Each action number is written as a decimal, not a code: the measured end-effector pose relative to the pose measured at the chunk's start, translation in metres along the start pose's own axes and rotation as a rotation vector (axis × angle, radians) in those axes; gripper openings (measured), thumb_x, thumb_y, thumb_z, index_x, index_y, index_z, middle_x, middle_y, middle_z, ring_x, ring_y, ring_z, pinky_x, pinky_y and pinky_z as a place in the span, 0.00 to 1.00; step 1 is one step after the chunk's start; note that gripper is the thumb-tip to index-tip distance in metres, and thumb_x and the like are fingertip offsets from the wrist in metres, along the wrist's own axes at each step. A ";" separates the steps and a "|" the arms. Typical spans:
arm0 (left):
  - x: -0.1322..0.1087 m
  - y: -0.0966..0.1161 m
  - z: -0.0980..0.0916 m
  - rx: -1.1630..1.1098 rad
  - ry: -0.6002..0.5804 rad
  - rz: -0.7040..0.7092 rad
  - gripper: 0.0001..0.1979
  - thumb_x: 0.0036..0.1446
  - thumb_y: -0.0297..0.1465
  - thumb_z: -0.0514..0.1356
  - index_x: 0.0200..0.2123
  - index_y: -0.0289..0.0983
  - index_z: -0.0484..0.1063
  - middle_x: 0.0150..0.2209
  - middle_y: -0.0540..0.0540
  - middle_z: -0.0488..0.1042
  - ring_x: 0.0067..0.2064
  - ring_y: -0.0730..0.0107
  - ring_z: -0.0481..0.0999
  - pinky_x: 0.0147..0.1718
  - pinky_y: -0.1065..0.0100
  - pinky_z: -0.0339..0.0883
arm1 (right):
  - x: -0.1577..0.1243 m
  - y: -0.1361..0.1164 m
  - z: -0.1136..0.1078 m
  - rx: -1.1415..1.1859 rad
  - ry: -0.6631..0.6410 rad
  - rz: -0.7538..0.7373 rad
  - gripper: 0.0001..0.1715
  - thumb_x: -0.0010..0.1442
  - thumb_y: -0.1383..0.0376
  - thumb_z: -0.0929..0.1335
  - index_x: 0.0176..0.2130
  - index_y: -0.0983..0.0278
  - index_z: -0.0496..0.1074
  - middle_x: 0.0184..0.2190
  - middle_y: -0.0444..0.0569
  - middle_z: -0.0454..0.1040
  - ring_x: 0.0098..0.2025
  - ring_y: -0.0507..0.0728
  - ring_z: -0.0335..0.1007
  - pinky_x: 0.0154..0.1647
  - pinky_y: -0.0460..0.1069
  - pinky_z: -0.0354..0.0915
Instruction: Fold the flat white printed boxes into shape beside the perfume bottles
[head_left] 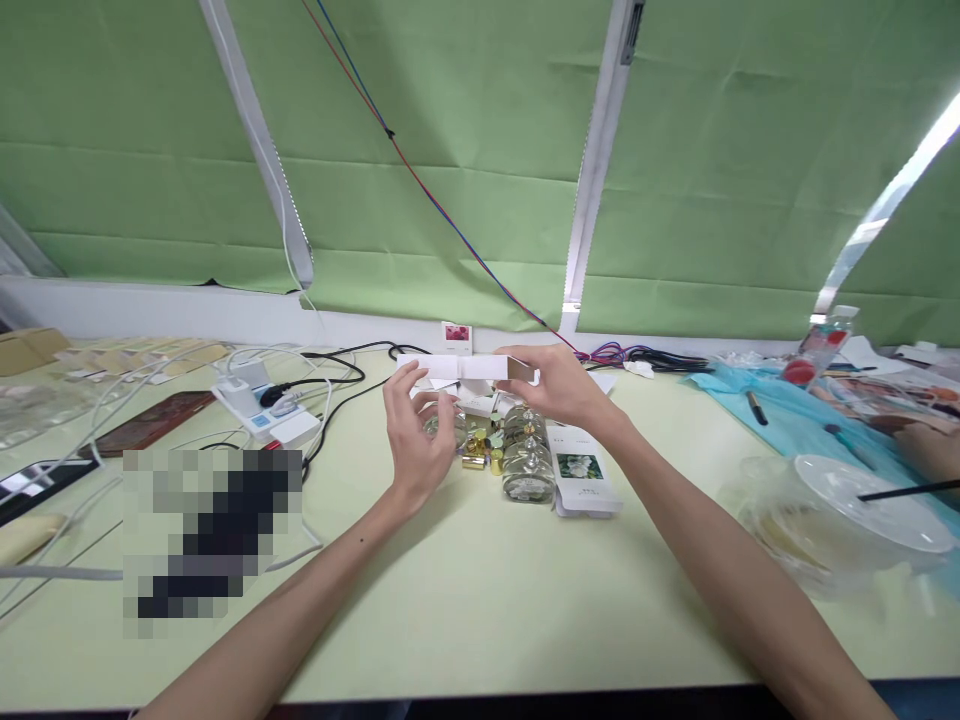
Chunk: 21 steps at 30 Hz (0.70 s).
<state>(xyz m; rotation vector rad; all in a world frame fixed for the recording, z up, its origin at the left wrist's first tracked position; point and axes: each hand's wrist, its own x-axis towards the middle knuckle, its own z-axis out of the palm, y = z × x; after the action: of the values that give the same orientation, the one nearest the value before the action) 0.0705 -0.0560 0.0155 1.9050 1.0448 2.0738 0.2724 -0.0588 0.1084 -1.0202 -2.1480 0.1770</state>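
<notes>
A white cardboard box (pixel 457 367) is held up level between my two hands, its right end open. My left hand (pixel 420 430) has its fingertips against the left end, fingers bent. My right hand (pixel 551 382) pinches the right end between thumb and fingers. Beneath, on the table, stands a row of clear glass bottles (pixel 528 485), with several gold caps (pixel 474 461) to their left. Another white box (pixel 585 475) with a white-flower picture lies to the right of the bottles. More white cartons behind are partly hidden by the held box.
A power strip (pixel 264 408) with tangled cables and a dark red phone (pixel 154 422) lie at left. To the right are a lidded plastic tub (pixel 870 500) with a black straw, a blue sheet (pixel 750 400), a marker (pixel 756 407) and a clear bottle (pixel 821 345). Another person's hand (pixel 930 450) shows at far right.
</notes>
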 end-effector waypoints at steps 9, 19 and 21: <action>0.008 -0.009 -0.005 0.235 0.106 -0.094 0.13 0.64 0.32 0.59 0.51 0.38 0.65 0.51 0.40 0.69 0.42 0.66 0.71 0.43 0.60 0.69 | 0.001 0.011 -0.018 0.293 -0.004 0.291 0.17 0.56 0.54 0.73 0.28 0.64 0.71 0.27 0.43 0.69 0.30 0.52 0.61 0.31 0.48 0.55; 0.012 -0.021 -0.007 0.116 0.154 -0.295 0.20 0.66 0.44 0.60 0.56 0.40 0.65 0.57 0.38 0.72 0.56 0.59 0.73 0.54 0.60 0.67 | -0.001 0.018 -0.031 0.706 -0.136 0.609 0.14 0.55 0.59 0.79 0.37 0.65 0.79 0.36 0.51 0.80 0.34 0.54 0.74 0.30 0.48 0.73; 0.012 -0.024 -0.006 0.070 0.153 -0.311 0.22 0.66 0.47 0.60 0.56 0.40 0.65 0.56 0.39 0.74 0.56 0.59 0.74 0.53 0.61 0.68 | 0.000 0.022 -0.030 0.742 -0.151 0.641 0.11 0.57 0.61 0.78 0.39 0.65 0.80 0.40 0.53 0.81 0.36 0.55 0.76 0.32 0.48 0.76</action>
<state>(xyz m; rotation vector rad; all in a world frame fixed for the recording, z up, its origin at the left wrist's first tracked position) 0.0542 -0.0343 0.0125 1.5115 1.3649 2.0483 0.3059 -0.0493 0.1209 -1.1985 -1.5699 1.2762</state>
